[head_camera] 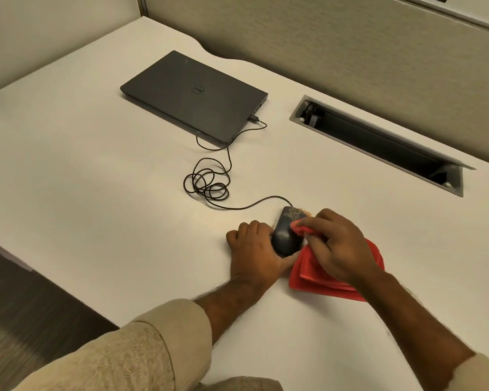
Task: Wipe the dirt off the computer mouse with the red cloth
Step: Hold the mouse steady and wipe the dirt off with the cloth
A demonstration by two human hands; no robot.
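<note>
A dark wired computer mouse [286, 235] lies on the white desk, with brownish dirt speckled over its front buttons [294, 213]. My left hand [253, 249] grips the mouse from its left side and rear, holding it in place. My right hand [336, 246] holds a bunched part of the red cloth [311, 275] and presses it on the mouse's right upper side. The remainder of the cloth lies folded on the desk under my right wrist.
The mouse cable [209, 184] runs in loose coils to a closed dark laptop [194, 94] at the back. An open cable tray slot [378, 142] is sunk in the desk at the right. The desk edge [68, 280] drops off at the left.
</note>
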